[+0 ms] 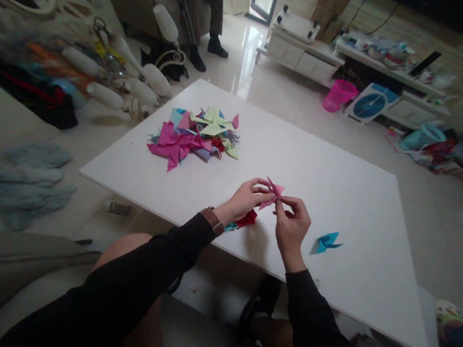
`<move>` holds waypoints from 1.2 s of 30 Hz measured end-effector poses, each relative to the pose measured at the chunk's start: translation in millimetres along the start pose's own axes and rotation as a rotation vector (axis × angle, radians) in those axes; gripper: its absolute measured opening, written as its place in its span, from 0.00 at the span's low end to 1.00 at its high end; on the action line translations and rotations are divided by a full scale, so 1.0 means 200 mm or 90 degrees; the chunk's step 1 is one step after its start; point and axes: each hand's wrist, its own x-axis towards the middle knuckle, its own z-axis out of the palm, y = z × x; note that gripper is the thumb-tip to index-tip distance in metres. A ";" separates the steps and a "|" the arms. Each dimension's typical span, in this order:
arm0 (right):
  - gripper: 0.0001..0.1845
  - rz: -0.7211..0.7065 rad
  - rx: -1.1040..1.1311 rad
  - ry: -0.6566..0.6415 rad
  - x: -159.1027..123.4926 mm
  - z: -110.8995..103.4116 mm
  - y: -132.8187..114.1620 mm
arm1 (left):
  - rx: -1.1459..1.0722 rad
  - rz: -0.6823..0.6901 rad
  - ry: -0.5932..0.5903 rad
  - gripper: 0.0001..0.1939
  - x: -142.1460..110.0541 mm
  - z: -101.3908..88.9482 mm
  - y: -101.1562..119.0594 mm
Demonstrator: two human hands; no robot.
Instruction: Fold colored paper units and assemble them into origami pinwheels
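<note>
Pink paper (268,203) sits between left fingers (261,197) and right fingers (292,201).

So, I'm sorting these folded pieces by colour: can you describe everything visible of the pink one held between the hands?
The pink piece looks like folded paper, with pointed flaps standing out, some lighter, some darker pink. It is held up over the white table, near its front edge, pinched between the fingers of the left hand and the right hand. The fingers cover part of it, so its full shape cannot be told.
</note>
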 end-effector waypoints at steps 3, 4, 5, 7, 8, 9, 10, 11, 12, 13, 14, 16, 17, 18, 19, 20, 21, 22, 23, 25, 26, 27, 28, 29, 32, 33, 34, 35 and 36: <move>0.10 -0.007 -0.028 -0.016 0.00 -0.01 -0.01 | 0.036 0.027 0.012 0.21 0.00 0.00 0.00; 0.10 -0.009 -0.037 -0.019 0.01 -0.01 -0.01 | 0.044 0.036 0.013 0.21 0.00 0.00 0.00; 0.10 -0.014 -0.044 -0.019 0.01 -0.01 -0.02 | 0.052 0.045 0.013 0.21 0.00 -0.01 0.01; 0.09 -0.034 -0.053 -0.009 0.02 -0.02 -0.03 | 0.072 0.061 0.016 0.20 0.00 -0.01 0.01; 0.09 -0.048 -0.054 -0.002 0.02 -0.03 -0.03 | 0.087 0.067 0.018 0.20 0.00 -0.01 0.02; 0.09 -0.060 -0.055 0.002 0.03 -0.03 -0.04 | 0.105 0.072 0.018 0.20 0.00 -0.01 0.02; 0.09 -0.069 -0.054 0.003 0.03 -0.03 -0.04 | 0.124 0.075 0.016 0.20 0.00 -0.02 0.02; 0.10 -0.073 -0.054 0.001 0.03 -0.03 -0.04 | 0.143 0.076 0.011 0.20 0.00 -0.02 0.02; 0.11 -0.073 -0.052 -0.001 0.04 -0.04 -0.05 | 0.159 0.075 0.005 0.20 0.00 -0.02 0.02; 0.12 -0.071 -0.051 -0.003 0.04 -0.04 -0.05 | 0.172 0.072 -0.001 0.21 0.00 -0.02 0.02; 0.12 -0.069 -0.049 -0.005 0.04 -0.04 -0.05 | 0.180 0.067 -0.007 0.21 0.00 -0.02 0.02; 0.11 -0.070 -0.045 -0.007 0.04 -0.04 -0.04 | 0.190 0.057 -0.017 0.22 0.00 -0.02 0.02; 0.11 -0.071 -0.043 -0.009 0.05 -0.04 -0.04 | 0.193 0.052 -0.019 0.22 -0.01 -0.02 0.02; 0.10 -0.071 -0.040 -0.012 0.05 -0.04 -0.04 | 0.196 0.047 -0.021 0.23 -0.01 -0.02 0.03; 0.10 -0.070 -0.036 -0.014 0.05 -0.04 -0.04 | 0.199 0.044 -0.022 0.23 -0.01 -0.01 0.03; 0.10 -0.066 -0.032 -0.016 0.05 -0.04 -0.03 | 0.204 0.043 -0.023 0.23 -0.02 -0.01 0.03; 0.10 -0.061 -0.028 -0.018 0.05 -0.04 -0.03 | 0.210 0.044 -0.023 0.23 -0.02 -0.01 0.04; 0.10 -0.056 -0.027 -0.020 0.05 -0.05 -0.03 | 0.218 0.047 -0.022 0.23 -0.02 0.00 0.04; 0.10 -0.052 -0.031 -0.020 0.06 -0.06 -0.02 | 0.227 0.051 -0.015 0.22 -0.02 0.00 0.05; 0.10 -0.052 -0.054 -0.007 0.09 -0.09 0.00 | 0.249 0.055 0.016 0.22 -0.02 0.00 0.06; 0.10 -0.054 -0.074 0.002 0.11 -0.12 0.01 | 0.257 0.055 0.038 0.21 -0.02 0.00 0.06; 0.10 -0.054 -0.098 0.009 0.13 -0.16 0.03 | 0.260 0.053 0.057 0.20 -0.02 0.00 0.07; 0.11 -0.048 -0.124 0.010 0.15 -0.20 0.06 | 0.257 0.049 0.070 0.19 -0.02 0.00 0.07; 0.11 -0.035 -0.152 0.005 0.17 -0.25 0.09 | 0.250 0.045 0.077 0.18 -0.02 0.00 0.08; 0.11 0.033 -0.281 -0.028 0.23 -0.40 0.20 | 0.226 0.030 0.087 0.13 -0.01 -0.01 0.09; 0.10 0.057 -0.342 -0.039 0.24 -0.45 0.23 | 0.225 0.026 0.092 0.11 -0.01 -0.01 0.09; 0.09 0.078 -0.406 -0.049 0.25 -0.49 0.26 | 0.226 0.022 0.097 0.10 -0.01 -0.01 0.09; 0.09 0.094 -0.468 -0.057 0.25 -0.53 0.29 | 0.227 0.020 0.101 0.08 0.00 -0.01 0.09; 0.08 0.106 -0.524 -0.067 0.25 -0.57 0.31 | 0.229 0.017 0.104 0.07 0.00 -0.01 0.09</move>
